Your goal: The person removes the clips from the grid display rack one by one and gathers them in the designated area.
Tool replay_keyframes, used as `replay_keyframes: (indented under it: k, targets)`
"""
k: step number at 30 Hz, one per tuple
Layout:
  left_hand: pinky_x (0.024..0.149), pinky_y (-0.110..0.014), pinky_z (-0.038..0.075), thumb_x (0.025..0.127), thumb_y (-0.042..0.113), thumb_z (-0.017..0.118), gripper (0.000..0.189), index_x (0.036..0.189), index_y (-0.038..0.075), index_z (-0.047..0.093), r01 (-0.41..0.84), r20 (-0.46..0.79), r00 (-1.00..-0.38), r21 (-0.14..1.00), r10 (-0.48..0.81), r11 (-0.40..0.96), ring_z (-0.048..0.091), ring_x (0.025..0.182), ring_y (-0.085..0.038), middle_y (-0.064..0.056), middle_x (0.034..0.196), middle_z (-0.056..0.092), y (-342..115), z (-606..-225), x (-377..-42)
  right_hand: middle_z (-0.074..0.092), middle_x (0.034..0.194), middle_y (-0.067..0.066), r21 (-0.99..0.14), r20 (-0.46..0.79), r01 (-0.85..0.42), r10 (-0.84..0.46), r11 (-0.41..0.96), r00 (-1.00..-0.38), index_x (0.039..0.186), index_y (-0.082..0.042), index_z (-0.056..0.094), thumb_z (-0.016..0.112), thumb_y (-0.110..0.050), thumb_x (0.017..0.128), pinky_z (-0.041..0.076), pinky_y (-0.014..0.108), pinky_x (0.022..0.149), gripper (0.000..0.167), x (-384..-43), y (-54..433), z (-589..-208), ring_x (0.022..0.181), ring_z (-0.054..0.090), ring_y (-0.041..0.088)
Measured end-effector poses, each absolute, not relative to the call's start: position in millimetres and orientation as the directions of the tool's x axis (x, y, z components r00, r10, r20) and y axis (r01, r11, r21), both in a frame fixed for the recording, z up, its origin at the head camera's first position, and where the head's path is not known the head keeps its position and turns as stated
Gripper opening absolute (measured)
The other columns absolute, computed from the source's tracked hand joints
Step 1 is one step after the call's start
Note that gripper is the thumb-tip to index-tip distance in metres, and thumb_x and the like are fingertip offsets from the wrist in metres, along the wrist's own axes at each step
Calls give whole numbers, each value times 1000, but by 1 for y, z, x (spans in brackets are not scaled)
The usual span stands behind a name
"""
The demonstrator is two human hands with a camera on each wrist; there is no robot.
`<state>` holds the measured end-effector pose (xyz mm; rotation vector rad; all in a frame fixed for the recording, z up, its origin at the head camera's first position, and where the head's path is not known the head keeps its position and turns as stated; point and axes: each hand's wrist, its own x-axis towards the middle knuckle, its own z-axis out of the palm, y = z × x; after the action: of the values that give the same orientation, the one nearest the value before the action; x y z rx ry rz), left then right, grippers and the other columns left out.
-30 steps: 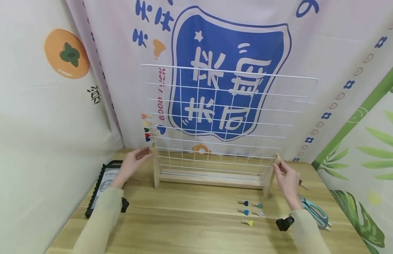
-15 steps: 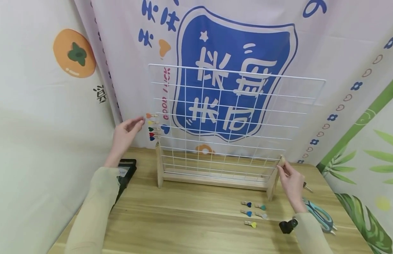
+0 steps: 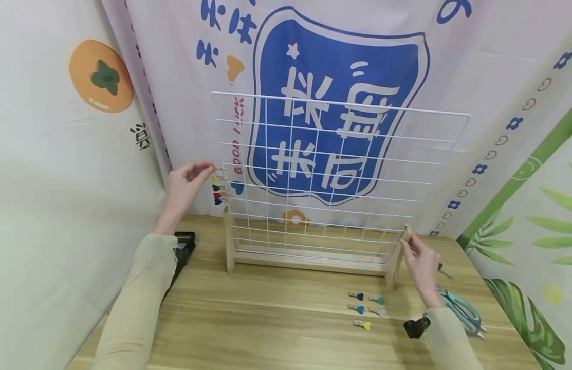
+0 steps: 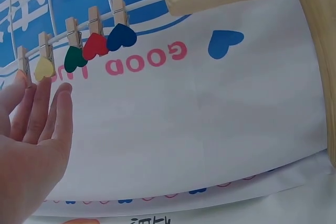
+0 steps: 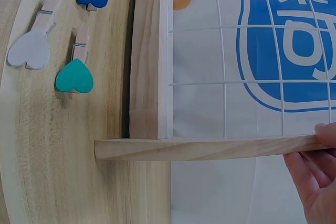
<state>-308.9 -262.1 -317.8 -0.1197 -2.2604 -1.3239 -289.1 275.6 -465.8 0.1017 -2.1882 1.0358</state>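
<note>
The orange peg [image 4: 22, 59] sits on the left edge of the wire grid [image 3: 316, 152], left of centre in the head view, at the far end of a row with the yellow peg [image 4: 45, 56], green peg [image 4: 75, 59], red peg [image 4: 95, 46] and blue peg [image 4: 121, 36]. The left hand [image 3: 184, 187] pinches it by its heart between thumb and fingertip. The right hand [image 3: 422, 259], at the frame's right, pinches the top of the right post [image 5: 205, 150], thumb on one side, fingers on the other.

The peg looks feather-light and stiff, being wood with a small metal spring (the glued-on heart is probably its weakest part). The surest hold is likely on its two wooden legs, squeezed together, rather than on the smooth heart. The grid seems springy, so a tug on the peg could shake it; steadying the post should help.
</note>
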Motion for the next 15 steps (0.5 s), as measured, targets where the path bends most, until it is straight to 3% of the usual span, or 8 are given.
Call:
replay_keyframes:
  k: [12,15]
  targets:
    - [79,-11,46,94,36,67,33,107,6,74,382,563,-796,752,-223,537,60,85,14,-5,105,77,-260,-315,-311,67,110,35,-645,628,-346,215,681,-748,124,12,59,65,1,92,37,-7,70,34,-289,276,-465,94,68,49]
    - [79,-10,47,93,36,69,34,107,6,74,371,560,-783,770,-271,520,62,84,13,1,102,78,-263,-314,-308,67,110,34,-642,626,-339,215,687,-750,124,12,59,65,0,93,37,-7,71,34,-289,276,-465,94,68,49]
